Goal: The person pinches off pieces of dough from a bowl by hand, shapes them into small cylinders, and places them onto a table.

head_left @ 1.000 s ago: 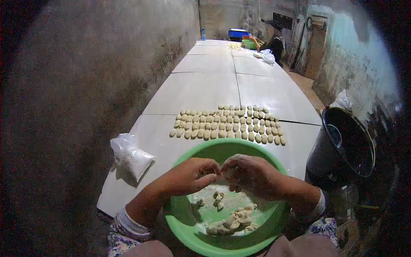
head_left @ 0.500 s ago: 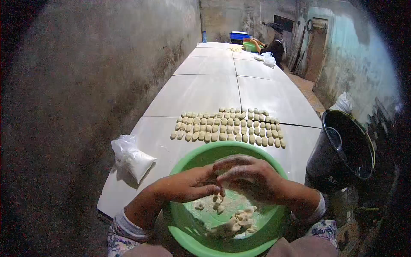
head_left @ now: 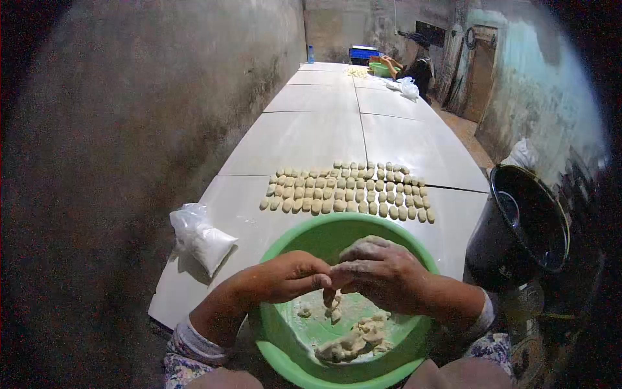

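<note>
My left hand [head_left: 291, 276] and my right hand [head_left: 383, 267] meet above a green plastic basin [head_left: 272, 330], fingertips touching. The left fingers are curled, with thumb and forefinger close together. White flour coats the bent fingers of my right hand, which cup toward the left. Whatever lies between the hands is hidden by the fingers. Inside the basin a torn lump of pale dough [head_left: 355, 340] rests near the bottom, with smaller scraps and flour around it. Just beyond the rim, several small oval dough pieces [head_left: 316, 193] lie in rows on the white tabletop [head_left: 304, 139].
A plastic bag of white powder [head_left: 206, 243] sits at the table's left side. To the right stands a black bucket [head_left: 492, 240]. At the far end another person [head_left: 418, 68] works over a green basin [head_left: 381, 69], near a blue crate [head_left: 364, 54] and white bags [head_left: 407, 89].
My right fingers have lifted and drawn slightly apart from my left hand, which has curled more. The dough in the basin looks the same.
</note>
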Demonstrator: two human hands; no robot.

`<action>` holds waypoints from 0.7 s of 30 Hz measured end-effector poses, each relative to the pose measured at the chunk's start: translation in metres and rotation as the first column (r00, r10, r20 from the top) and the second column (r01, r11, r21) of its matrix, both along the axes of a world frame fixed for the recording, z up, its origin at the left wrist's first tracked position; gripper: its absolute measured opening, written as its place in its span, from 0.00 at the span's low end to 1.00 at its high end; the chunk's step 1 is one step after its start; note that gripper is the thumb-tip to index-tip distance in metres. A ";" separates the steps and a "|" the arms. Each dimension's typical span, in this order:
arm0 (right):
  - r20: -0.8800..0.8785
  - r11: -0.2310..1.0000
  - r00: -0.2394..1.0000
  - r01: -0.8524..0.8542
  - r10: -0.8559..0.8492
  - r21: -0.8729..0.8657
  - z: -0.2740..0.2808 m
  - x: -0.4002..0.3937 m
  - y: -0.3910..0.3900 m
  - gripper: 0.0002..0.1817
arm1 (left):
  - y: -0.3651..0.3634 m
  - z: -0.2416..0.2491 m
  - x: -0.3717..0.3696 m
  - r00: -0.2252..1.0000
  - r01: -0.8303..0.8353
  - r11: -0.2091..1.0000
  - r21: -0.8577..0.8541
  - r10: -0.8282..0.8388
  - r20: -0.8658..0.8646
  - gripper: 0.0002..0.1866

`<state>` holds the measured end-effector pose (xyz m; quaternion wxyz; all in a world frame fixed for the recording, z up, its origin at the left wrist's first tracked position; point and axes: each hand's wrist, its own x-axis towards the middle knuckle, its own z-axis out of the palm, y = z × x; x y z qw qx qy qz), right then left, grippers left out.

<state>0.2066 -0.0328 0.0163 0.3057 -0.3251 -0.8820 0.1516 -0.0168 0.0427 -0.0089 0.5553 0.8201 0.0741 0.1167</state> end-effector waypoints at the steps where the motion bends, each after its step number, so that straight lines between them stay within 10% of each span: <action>1: 0.154 0.998 0.988 -0.023 0.015 0.051 0.002 0.002 -0.001 0.12 | 0.002 -0.002 0.000 0.999 0.030 0.999 0.019 -0.030 -0.013 0.17; 10: 0.106 0.981 0.993 -0.073 0.054 0.181 -0.007 0.003 0.004 0.16 | -0.013 0.000 0.005 0.999 -0.048 0.946 0.321 0.038 0.038 0.10; 21: 0.067 0.993 0.993 -0.101 0.097 0.067 -0.005 0.005 0.000 0.10 | -0.011 -0.003 0.005 0.998 -0.042 0.961 0.273 0.054 -0.037 0.13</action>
